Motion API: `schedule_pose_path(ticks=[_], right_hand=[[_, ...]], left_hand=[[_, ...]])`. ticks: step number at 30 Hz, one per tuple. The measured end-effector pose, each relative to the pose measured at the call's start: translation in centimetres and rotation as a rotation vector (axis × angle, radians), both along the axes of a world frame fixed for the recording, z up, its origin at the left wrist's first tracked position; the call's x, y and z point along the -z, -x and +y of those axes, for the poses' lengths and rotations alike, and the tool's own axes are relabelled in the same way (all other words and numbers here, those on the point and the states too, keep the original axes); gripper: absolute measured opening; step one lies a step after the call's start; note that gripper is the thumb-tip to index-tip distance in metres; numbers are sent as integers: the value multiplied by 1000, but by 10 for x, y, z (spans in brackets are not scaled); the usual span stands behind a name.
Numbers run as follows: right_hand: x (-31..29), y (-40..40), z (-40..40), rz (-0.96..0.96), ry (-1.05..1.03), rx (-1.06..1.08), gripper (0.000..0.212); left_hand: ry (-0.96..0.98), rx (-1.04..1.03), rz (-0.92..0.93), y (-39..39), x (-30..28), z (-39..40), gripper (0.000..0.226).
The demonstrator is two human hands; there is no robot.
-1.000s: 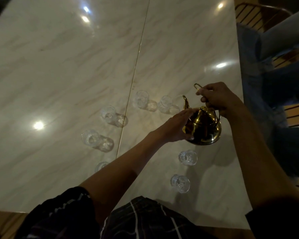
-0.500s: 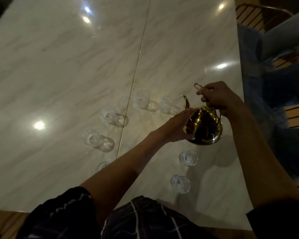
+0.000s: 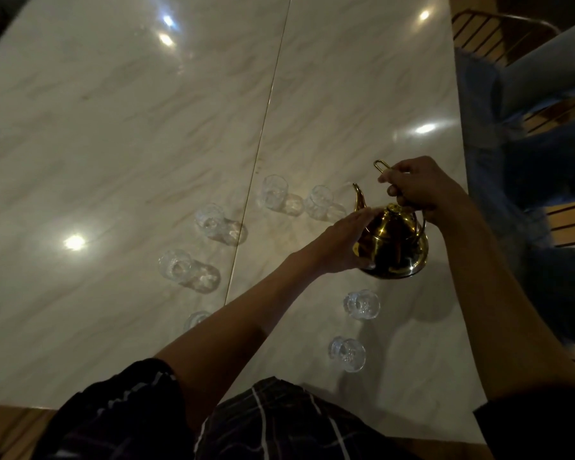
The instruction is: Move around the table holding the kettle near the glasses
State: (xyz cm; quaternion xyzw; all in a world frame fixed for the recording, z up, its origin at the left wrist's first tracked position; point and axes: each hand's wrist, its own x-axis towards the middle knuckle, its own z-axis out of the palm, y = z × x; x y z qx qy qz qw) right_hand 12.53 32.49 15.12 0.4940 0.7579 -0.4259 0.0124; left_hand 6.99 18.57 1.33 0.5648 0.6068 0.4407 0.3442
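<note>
Just above the marble table (image 3: 146,127), the gold teapot (image 3: 394,249) hangs from the right hand (image 3: 419,189), whose fingers curl round its handle, while the left hand (image 3: 346,242) lies flat and straight-fingered against its side. Small glass cups (image 3: 274,190) ring it. Steadying that side should keep the spout controlled. No writing is legible.

No writing, label, brand, number or sign can be read anywhere in the head view. The dark sleeve (image 3: 127,403) at the lower left carries pale markings that may be lettering, but they are too dim and blurred to make out.
</note>
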Motion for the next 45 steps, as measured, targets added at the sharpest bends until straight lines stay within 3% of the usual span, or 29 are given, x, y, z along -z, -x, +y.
schedule_pose_path(ticks=[45], right_hand=[[-6, 4, 4, -32, -33, -35, 26]], left_hand=[[-23, -15, -16, 0, -2, 3, 99]])
